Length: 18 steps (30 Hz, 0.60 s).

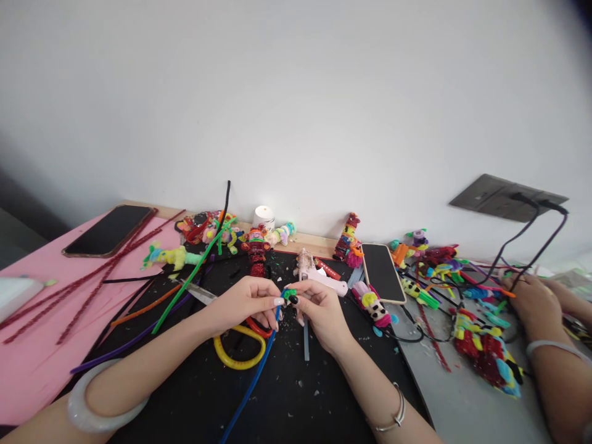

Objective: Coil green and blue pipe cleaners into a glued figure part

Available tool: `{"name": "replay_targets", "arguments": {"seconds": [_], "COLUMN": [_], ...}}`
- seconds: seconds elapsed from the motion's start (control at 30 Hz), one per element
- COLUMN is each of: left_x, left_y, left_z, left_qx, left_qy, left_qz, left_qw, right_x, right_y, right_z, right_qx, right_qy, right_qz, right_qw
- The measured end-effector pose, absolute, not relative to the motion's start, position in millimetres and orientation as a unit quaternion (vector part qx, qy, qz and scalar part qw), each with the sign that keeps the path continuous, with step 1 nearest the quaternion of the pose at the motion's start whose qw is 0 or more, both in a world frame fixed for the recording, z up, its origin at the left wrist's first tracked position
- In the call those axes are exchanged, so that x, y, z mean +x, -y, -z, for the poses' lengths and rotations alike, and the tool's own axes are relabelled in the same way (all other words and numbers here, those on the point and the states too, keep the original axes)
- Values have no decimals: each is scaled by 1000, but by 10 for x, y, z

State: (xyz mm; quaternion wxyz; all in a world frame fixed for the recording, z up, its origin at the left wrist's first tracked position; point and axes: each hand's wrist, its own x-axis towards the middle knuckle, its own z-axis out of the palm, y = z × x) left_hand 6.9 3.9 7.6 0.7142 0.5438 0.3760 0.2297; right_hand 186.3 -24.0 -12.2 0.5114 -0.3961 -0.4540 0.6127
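Note:
My left hand and my right hand meet over the black mat, fingertips pinched together. Between them sits a small green pipe-cleaner piece, joined to a blue pipe cleaner that trails down toward me. Both hands are closed on this piece. A pale bangle is on my left wrist, a thin silver bracelet on my right. Under my left hand lie scissors with yellow and red handles.
A glue gun, a phone and several pipe-cleaner figures lie behind my hands. Loose pipe cleaners spread left onto a pink sheet with another phone. Another person's hand works at right.

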Motion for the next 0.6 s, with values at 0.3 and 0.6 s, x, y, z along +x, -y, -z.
{"name": "replay_targets", "arguments": {"seconds": [0.3,0.6], "left_x": [67,79], "left_y": [-16,-16], "left_z": [-94,-80], "left_qx": [527,499], "left_qy": [-375,-370], "left_qz": [-225,-229], "left_qw": [728,749], "right_x": [1832,1814], "right_y": [256,265], "right_z": [151,131], "right_qx": [-402,-385], "right_qy": [453,472], "right_qz": [-604,-585], "right_qw": [518,536]}}
